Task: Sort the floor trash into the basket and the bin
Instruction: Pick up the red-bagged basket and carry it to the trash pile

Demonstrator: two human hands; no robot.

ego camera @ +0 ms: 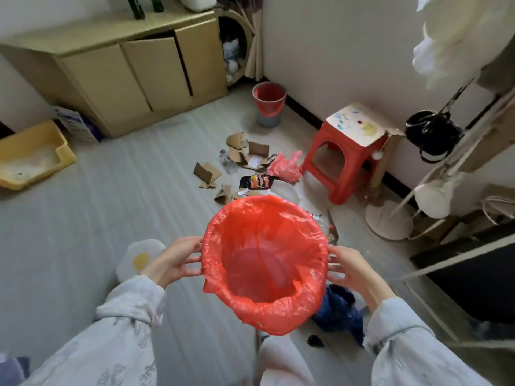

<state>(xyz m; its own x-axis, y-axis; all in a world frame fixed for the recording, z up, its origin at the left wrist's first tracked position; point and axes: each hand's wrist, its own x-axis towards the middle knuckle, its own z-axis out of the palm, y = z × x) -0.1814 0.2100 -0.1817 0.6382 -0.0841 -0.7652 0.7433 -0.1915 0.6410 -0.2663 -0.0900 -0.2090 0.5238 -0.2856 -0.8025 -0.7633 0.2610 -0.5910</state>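
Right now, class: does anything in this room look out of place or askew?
Yes. Torn cardboard pieces, a pink plastic bag and a snack wrapper lie scattered on the floor beside the red stool. One cabinet door hangs crooked.

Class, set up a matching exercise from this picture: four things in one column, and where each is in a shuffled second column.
Things:
1. red-lined bin
2. red stool
3. yellow tray
4. cardboard scraps

Places:
A. on the floor at the far left
B. held between left hand and right hand
C. scattered mid-floor
D. by the right wall

Pairs: 1-B, 2-D, 3-A, 4-C
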